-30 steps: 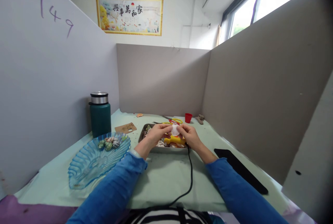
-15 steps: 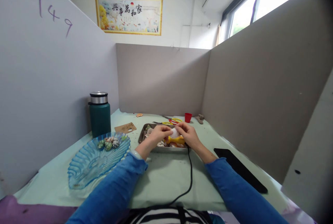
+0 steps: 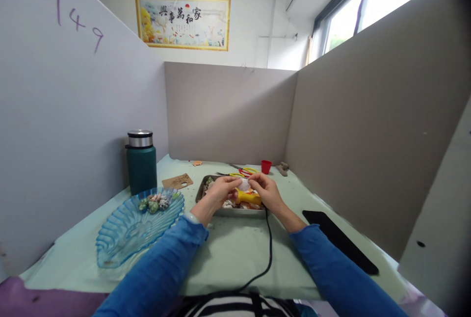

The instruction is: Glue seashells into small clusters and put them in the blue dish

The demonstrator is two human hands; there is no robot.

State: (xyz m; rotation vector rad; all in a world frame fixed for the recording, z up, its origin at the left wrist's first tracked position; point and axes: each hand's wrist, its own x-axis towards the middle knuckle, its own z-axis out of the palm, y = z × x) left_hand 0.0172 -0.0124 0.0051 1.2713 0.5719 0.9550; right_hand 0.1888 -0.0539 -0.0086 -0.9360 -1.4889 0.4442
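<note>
Above the metal tray, my left hand and my right hand come together, closed in a pinch from either side on a thin white piece that looks like a shell. A yellow glue gun shows just below the piece, between my hands. Its black cord runs from beneath my right hand to the table's front edge. Whether a finger touches the glue gun, I cannot tell. Shells fill the tray, partly hidden by my hands.
On the left, a blue shell-shaped plate holds small shells, with a green bottle behind it. A brown card, pliers and a red cup lie farther back. A black strip is at right. Partition walls enclose the table.
The white piece has shifted and tilted slightly between my fingers, a little to the left and up. More of the yellow glue gun shows below it. The rest looks the same.
</note>
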